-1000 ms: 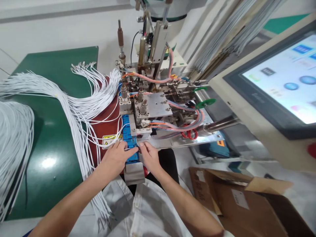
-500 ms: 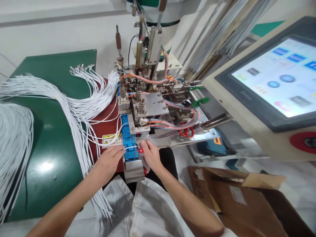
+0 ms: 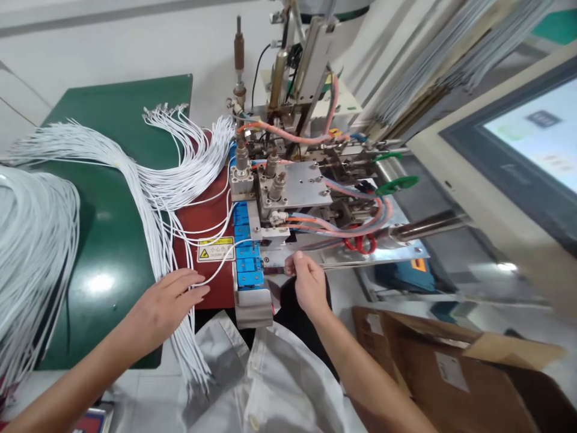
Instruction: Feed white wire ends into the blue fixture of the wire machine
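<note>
My left hand (image 3: 169,297) is over the bundle of white cables (image 3: 155,246), fingers apart, its fingertips beside a single white cable (image 3: 220,263) that runs to the blue fixture blocks (image 3: 249,264). Whether it touches that cable is unclear. My right hand (image 3: 306,273) is closed, thumb and fingers together, just right of the blue blocks at the machine's front edge; what it holds, if anything, is too small to name. The machine (image 3: 302,183) has metal plates and orange and clear tubes above the blocks.
A green table (image 3: 103,300) carries a second coil of white cables (image 3: 36,240) at the left. A control screen (image 3: 541,132) stands at the upper right. Below it lies an open cardboard box (image 3: 433,373). Red-handled scissors (image 3: 360,243) rest on the machine's plate.
My left hand has moved left off the blue blocks and its fingers have spread. My right hand has drawn away to the right of the blocks. The view has shifted, and the red light no longer shows.
</note>
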`<act>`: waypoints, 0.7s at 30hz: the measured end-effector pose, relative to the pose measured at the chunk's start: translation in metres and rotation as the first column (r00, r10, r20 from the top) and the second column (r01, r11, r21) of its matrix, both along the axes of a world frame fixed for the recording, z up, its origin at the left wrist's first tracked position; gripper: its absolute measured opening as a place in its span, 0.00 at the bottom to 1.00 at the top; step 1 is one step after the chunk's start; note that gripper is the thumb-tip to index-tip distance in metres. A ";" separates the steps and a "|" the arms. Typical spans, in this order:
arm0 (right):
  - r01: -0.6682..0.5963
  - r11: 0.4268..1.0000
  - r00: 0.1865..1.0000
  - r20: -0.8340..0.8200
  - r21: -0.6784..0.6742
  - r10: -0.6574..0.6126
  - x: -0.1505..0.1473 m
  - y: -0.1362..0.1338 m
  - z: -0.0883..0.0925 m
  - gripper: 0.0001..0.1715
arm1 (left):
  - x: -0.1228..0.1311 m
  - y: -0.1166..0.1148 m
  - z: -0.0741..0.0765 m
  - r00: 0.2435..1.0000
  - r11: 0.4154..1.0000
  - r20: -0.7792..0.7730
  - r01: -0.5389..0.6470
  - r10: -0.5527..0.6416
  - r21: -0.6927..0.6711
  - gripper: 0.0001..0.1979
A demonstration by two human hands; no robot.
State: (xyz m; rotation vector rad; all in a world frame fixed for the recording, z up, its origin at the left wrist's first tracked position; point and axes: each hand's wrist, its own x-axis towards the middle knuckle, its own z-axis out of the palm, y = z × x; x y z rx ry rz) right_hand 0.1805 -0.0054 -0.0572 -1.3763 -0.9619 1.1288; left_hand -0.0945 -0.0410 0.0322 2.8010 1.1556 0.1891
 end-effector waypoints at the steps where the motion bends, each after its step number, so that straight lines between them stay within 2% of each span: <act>1: -0.004 1.000 1.000 -0.005 0.002 0.004 0.000 -0.001 0.000 0.26 | -0.003 -0.002 0.003 0.999 0.998 -0.032 0.010 -0.012 -0.057 0.14; 4: -0.005 1.000 1.000 -0.023 -0.002 0.005 0.001 -0.003 0.003 0.26 | -0.006 -0.004 0.007 0.991 0.979 -0.108 0.053 -0.076 -0.199 0.12; 7: -0.014 1.000 1.000 -0.025 -0.010 0.014 0.001 -0.006 0.008 0.26 | 0.000 -0.003 0.007 0.983 0.971 -0.163 0.048 -0.088 -0.233 0.06; 10: -0.037 0.999 0.999 -0.011 -0.004 0.037 0.002 -0.009 0.013 0.26 | 0.010 0.003 0.014 0.976 0.967 -0.197 0.042 -0.094 -0.251 0.11; 16: -0.071 0.997 0.997 0.021 -0.017 0.072 0.003 -0.017 0.023 0.24 | 0.026 0.018 0.035 0.979 0.904 -0.005 0.188 -0.206 -0.383 0.12; 18: -0.094 0.995 0.995 0.022 -0.014 0.094 0.004 -0.021 0.026 0.24 | 0.028 0.018 0.035 0.987 0.923 0.037 0.160 -0.157 -0.349 0.12; 21: -0.160 0.987 0.987 0.028 0.016 0.160 0.005 -0.028 0.032 0.23 | 0.028 0.012 0.028 0.997 0.988 0.079 0.020 -0.008 -0.153 0.13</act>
